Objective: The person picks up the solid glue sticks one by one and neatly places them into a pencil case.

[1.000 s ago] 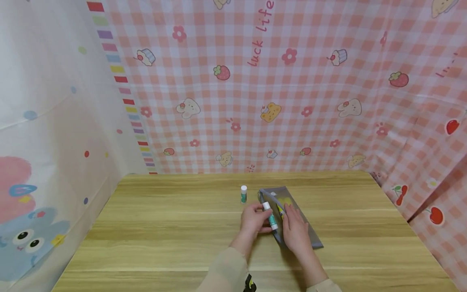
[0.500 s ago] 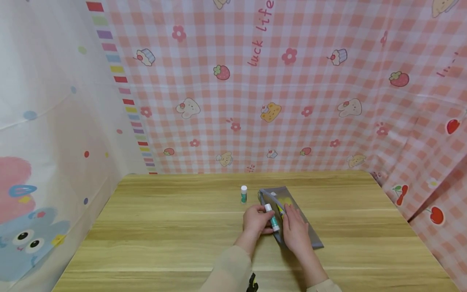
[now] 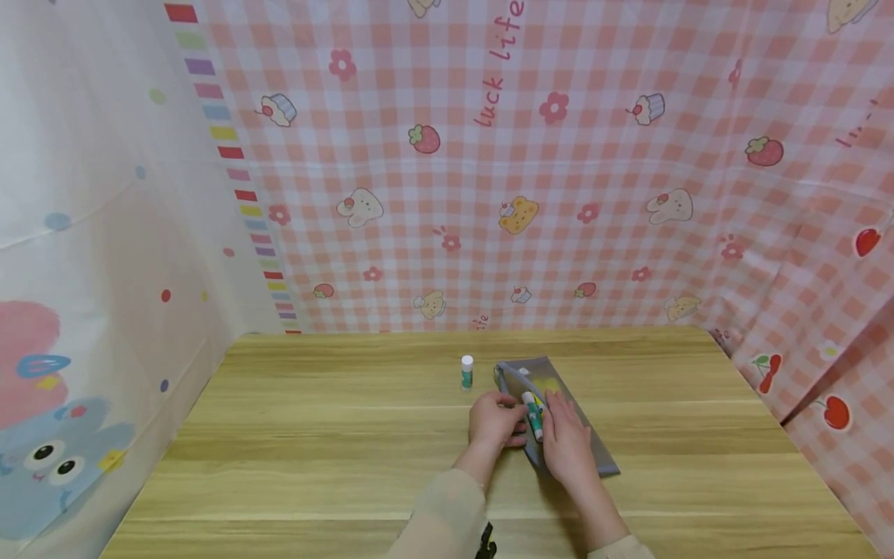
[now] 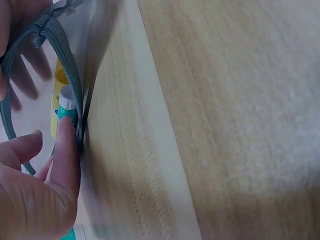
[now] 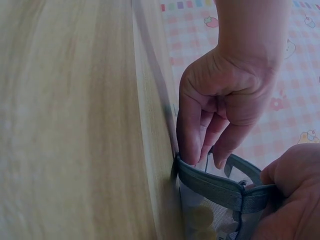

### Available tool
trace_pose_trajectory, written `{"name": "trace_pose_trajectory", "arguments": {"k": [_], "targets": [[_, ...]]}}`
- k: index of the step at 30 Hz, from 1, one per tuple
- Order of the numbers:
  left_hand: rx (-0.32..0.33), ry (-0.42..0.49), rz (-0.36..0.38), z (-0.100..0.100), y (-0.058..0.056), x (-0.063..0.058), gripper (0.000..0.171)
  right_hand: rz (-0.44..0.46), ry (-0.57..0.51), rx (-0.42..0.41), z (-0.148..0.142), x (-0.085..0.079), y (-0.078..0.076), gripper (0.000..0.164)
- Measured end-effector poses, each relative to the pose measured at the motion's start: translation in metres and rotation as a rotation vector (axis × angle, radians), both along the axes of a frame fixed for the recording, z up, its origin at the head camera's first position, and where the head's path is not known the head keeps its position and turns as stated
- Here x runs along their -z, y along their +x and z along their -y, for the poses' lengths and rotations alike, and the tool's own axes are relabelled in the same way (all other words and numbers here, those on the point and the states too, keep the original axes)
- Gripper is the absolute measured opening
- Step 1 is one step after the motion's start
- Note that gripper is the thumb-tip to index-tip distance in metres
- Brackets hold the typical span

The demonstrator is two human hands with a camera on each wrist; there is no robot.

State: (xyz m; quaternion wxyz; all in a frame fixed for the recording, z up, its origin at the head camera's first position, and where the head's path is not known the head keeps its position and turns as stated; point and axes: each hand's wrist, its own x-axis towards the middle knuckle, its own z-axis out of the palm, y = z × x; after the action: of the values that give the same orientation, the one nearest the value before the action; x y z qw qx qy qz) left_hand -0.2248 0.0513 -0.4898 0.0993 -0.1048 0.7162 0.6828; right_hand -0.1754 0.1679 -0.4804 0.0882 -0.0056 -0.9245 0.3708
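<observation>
A grey mesh zip pouch [image 3: 594, 450] lies slanted on the table, its zipped mouth spread apart. A green glue stick [image 3: 534, 418] with a white cap is within that mouth, beside a yellow item [image 4: 59, 77] that shows inside the pouch. My left hand [image 3: 492, 421] reaches in at the mouth; its fingers [image 4: 65, 155] are extended, one fingertip right at the glue stick, the thumb apart. My right hand [image 3: 567, 441] lies over the pouch's upper side and holds the rim; in the right wrist view its thumb side is at the zip edge [image 5: 260, 192].
A second glue stick [image 3: 466, 373] stands upright on the wooden table [image 3: 314, 435], left of the pouch's far end. A black and yellow piece [image 3: 485, 542] shows by my left sleeve. A checked cloth [image 3: 419, 194] hangs behind the table.
The glue stick has moved right, out of my left hand's grip and into the pouch mouth. My left hand has shifted slightly right and its fingers have loosened. My right hand has stayed put.
</observation>
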Motion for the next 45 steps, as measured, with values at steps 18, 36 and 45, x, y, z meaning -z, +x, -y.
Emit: {"name": "trace_pose_trajectory", "arguments": {"k": [18,36,45], "targets": [[-0.011,0.081,-0.010,0.002,0.003,-0.001,0.022,0.014,0.007,0.004,-0.001,0.001,-0.001,0.043],[-0.051,0.173,-0.074,0.016,0.003,0.002,0.033,0.010,0.014,0.008,0.000,0.002,-0.001,0.043],[-0.063,0.137,-0.133,0.024,0.003,0.000,0.035,0.034,0.011,0.012,0.000,0.000,0.000,0.043]]}}
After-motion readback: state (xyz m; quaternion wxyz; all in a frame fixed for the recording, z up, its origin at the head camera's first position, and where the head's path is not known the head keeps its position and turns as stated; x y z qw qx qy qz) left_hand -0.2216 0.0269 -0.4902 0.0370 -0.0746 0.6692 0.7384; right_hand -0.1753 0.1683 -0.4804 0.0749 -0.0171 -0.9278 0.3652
